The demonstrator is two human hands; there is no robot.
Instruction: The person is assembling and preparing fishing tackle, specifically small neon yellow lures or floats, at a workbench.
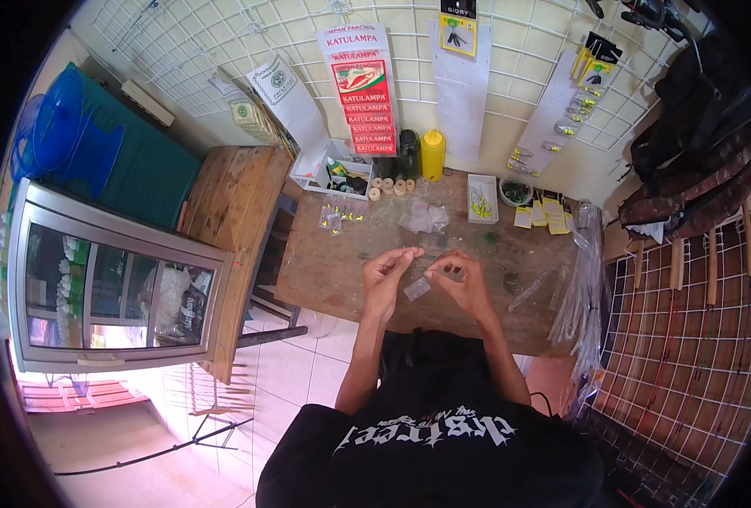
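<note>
Two pinches, left hand [392, 267] and right hand [460, 278], hung mid-frame, fingertips closed, on what I couldn't tell. A small clear packet [417, 290] showed between them, slightly lower; slack fingers could have let something tiny drop onto the table [324, 275].

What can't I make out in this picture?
In the head view:
What, if anything, the bare left hand's grip pinches: too small.
What, if anything, the bare right hand's grip pinches: also too small.
Contents of the small clear plastic packet: too small and blurred.
Top of the hanging black-and-yellow card packet: cut off by the upper edge.
</note>
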